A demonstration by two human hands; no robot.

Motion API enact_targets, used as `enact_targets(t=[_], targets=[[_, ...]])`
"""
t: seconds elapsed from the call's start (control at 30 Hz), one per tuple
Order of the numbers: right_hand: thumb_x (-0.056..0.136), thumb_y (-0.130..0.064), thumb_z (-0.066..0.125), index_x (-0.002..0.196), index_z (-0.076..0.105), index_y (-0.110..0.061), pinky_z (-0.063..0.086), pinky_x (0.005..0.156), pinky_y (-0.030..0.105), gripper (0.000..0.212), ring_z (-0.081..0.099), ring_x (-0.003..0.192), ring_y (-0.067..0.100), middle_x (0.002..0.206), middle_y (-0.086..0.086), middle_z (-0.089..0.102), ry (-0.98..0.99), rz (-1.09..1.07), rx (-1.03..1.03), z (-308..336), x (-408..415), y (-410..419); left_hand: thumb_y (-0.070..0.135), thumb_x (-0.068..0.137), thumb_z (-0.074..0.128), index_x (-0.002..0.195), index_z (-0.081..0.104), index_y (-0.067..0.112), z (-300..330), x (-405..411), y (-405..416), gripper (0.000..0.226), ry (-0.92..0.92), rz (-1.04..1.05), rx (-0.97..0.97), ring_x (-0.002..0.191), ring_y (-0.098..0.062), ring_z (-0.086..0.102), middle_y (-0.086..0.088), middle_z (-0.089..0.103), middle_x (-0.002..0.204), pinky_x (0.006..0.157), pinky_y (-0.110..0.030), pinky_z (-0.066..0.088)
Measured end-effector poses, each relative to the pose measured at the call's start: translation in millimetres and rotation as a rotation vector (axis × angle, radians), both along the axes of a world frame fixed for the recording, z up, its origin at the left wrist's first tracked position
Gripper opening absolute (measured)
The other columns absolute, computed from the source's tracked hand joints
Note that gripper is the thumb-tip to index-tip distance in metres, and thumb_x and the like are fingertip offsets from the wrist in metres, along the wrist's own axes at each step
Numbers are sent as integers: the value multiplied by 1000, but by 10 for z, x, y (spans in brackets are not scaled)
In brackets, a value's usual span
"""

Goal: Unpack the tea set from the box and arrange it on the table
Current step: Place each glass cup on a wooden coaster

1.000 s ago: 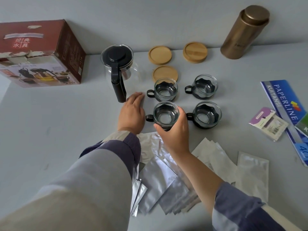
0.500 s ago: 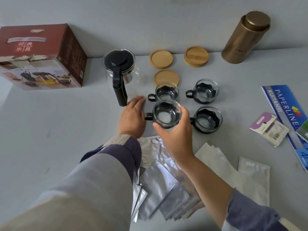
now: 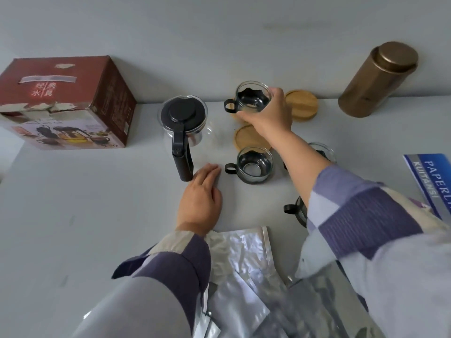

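There our right hand [image 3: 267, 115] pinched a small glass cup with black holder [image 3: 252, 98] above a round bamboo coaster [image 3: 240, 117]; our left hand's [image 3: 200, 201] grip lay spread flat on the grey counter [image 3: 85, 215].

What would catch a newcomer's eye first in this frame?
The right hand holding a glass cup over a wooden coaster near the back wall. Left of it stands a glass teapot with a black lid, the left hand flat on the table in front of it. A red box sits far left, a bronze canister far right.
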State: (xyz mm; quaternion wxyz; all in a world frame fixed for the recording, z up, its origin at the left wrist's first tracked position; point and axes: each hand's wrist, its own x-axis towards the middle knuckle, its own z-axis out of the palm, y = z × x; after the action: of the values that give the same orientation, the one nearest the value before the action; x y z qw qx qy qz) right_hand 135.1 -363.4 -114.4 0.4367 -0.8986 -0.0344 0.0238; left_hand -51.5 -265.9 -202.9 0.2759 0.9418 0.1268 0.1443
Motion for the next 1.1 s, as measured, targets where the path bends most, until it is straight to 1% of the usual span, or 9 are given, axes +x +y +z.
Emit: enact_targets(t=[0.13, 0.43, 0.63, 0.7, 0.77, 0.9, 0.97, 1.03, 1.1], targets=[[55, -49, 82, 127, 44, -21, 45, 97, 37, 86, 51, 119, 23, 123, -1, 58, 33, 5, -48, -118, 286, 153, 1, 81, 52, 127, 58, 9, -4, 4, 8, 47, 10, 8, -8, 128, -14, 45, -3, 54, 134, 108, -10, 22], [55, -49, 84, 132, 39, -27, 41, 95, 31, 92, 48, 120, 26, 131, 10, 47, 137, -17, -111, -284, 418, 168, 4, 83, 52, 127, 59, 10, 16, 12, 2, 46, 25, 11, -4, 128, -13, 45, -2, 54, 134, 109, -13, 23], [61, -46, 84, 151, 6, -21, 30, 112, 42, 122, 22, 141, 29, 151, 7, 30, 184, 71, -210, -75, 391, 58, 2, 82, 52, 126, 60, 9, 19, 9, -3, 45, 12, 24, -3, 127, -14, 46, -2, 55, 133, 108, -11, 23], [69, -41, 81, 152, 6, -19, 29, 113, 43, 114, 21, 141, 29, 152, 7, 28, 181, 81, -169, 64, 309, -11, 2, 82, 52, 126, 60, 9, 25, 9, -9, 45, 6, 22, -3, 127, -14, 47, -3, 55, 133, 107, -12, 24], [75, -38, 76, 150, 18, -17, 35, 110, 38, 97, 33, 137, 26, 149, 8, 35, 168, 111, -67, 210, 136, -106, 1, 82, 52, 125, 60, 9, 27, 7, -18, 45, 3, 22, 2, 127, -15, 47, -3, 55, 133, 107, -13, 25], [82, -31, 71, 145, 30, -21, 43, 89, 22, 76, 46, 124, 13, 145, 3, 42, 211, 148, 187, 221, -507, -322, 3, 82, 52, 126, 60, 10, 15, 1, -23, 45, 6, 32, 4, 127, -13, 47, -1, 54, 134, 106, -11, 24], [78, -33, 74, 148, 24, -21, 42, 99, 27, 87, 39, 131, 13, 150, 2, 35, 145, 133, 153, 67, -839, -374, 2, 82, 52, 125, 60, 9, 3, 5, -20, 44, -6, 28, 8, 126, -14, 47, -2, 55, 133, 107, -12, 24], [73, -32, 79, 149, 18, -14, 29, 114, 34, 99, 29, 140, 18, 152, 5, 30, 65, 103, 113, -127, -1111, -369, 2, 83, 52, 125, 60, 8, -4, 5, -23, 44, -13, 28, 12, 126, -15, 48, -3, 56, 132, 107, -15, 27], [71, -27, 81, 150, 15, -7, 20, 118, 37, 105, 23, 143, 22, 154, 9, 26, 20, 37, 105, -312, -1300, -326, 1, 82, 52, 125, 60, 7, -2, -1, -26, 44, -13, 25, 18, 125, -17, 49, -3, 56, 131, 106, -16, 28]])
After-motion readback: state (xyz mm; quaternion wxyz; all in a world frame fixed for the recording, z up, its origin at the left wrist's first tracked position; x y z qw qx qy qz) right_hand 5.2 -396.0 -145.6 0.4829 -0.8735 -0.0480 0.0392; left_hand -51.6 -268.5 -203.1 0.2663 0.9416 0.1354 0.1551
